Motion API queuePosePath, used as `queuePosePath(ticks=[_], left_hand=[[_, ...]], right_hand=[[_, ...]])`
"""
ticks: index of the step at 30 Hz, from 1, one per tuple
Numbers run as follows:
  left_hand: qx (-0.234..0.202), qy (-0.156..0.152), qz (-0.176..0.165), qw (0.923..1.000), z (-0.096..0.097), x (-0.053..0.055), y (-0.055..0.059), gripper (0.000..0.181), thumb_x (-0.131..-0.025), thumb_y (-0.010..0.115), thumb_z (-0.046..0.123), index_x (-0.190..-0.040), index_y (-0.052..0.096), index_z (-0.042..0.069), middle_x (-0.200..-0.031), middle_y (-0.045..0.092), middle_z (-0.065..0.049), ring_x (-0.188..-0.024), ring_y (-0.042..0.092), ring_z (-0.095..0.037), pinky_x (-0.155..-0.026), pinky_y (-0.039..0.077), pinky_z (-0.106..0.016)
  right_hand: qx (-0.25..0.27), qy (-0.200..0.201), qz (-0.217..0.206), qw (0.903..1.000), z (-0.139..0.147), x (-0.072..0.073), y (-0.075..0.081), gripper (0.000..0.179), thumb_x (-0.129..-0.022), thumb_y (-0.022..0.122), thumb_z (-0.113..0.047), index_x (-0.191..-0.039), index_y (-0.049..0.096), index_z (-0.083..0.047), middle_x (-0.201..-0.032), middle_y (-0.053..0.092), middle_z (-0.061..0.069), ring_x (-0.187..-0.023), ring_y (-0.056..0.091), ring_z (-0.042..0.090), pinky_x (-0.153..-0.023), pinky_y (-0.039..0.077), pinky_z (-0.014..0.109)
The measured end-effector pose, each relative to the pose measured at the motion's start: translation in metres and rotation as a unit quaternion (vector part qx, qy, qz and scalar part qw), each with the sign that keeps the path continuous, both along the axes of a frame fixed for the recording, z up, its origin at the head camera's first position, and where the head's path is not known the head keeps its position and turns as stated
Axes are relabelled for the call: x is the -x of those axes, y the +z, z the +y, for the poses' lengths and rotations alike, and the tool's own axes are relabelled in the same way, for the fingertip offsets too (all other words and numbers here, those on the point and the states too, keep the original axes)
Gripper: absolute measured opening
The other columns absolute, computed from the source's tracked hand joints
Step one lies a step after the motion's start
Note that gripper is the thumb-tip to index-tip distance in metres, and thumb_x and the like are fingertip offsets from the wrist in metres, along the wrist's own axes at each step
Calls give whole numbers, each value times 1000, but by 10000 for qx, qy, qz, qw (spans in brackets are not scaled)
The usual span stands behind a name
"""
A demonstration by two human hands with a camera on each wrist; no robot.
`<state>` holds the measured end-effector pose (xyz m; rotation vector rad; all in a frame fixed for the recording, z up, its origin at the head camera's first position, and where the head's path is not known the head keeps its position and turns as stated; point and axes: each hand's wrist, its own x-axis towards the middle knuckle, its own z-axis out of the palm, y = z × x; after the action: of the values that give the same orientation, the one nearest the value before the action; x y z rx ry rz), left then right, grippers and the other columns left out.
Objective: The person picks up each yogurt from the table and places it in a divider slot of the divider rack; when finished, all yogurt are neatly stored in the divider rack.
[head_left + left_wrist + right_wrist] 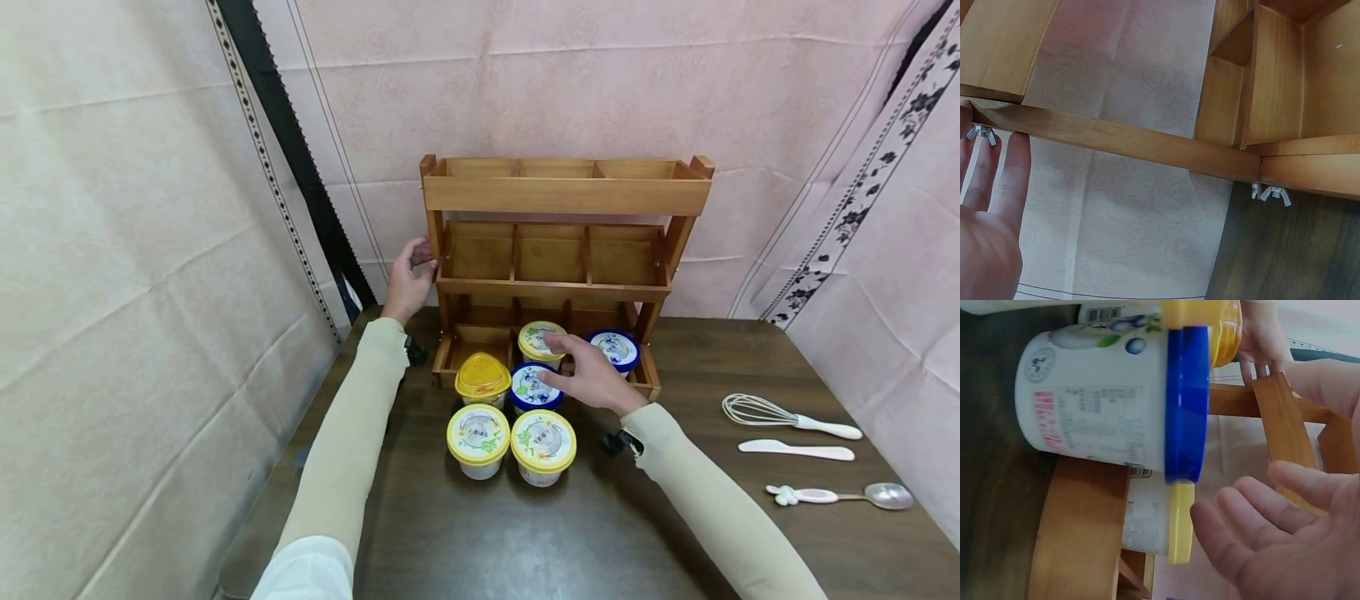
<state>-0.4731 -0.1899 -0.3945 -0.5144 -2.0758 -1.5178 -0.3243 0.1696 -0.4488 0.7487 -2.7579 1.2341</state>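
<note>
My left hand touches the left side post of a three-tier wooden rack; in the left wrist view its straight fingers meet the post beside a wing nut. My right hand hovers over the tubs with fingers spread, holding nothing. In the right wrist view it faces a blue-lidded tub, apart from its lid. In the rack's bottom tier stand a yellow-lidded tub, in the middle compartment, and another blue-lidded tub on the right.
Before the rack stand a tub with a see-through yellow lid and two yellow-lidded tubs, left and right. At the table's right lie a whisk, a white knife and a spoon. Cloth walls surround the table.
</note>
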Motion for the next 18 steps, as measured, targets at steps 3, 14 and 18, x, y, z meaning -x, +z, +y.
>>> queuePosePath(ticks=[3,14,18], left_hand=[[0,12,17,10000,0,1,0,40,-104,63,1,-143,57,8,-131,65,-16,-123,65,-32,-117,46,-51],[17,9,25,10000,0,3,0,41,-104,62,1,-144,57,9,-131,65,-16,-123,65,-31,-117,47,-49],[52,29,-43,10000,0,3,-1,42,-104,64,3,-145,57,10,-131,65,-15,-123,65,-30,-116,47,-47]], right_hand=[[-76,174,65,9998,3,-3,-3,68,-94,81,-38,-151,56,-9,-146,61,17,-120,63,41,-98,58,56],[-81,528,-391,9978,16,-7,-19,74,-89,87,-37,-152,56,-13,-152,58,10,-136,59,35,-109,55,55],[28,704,-683,9952,19,-5,-26,82,-89,87,-38,-157,49,-13,-157,52,13,-143,52,41,-112,52,57]])
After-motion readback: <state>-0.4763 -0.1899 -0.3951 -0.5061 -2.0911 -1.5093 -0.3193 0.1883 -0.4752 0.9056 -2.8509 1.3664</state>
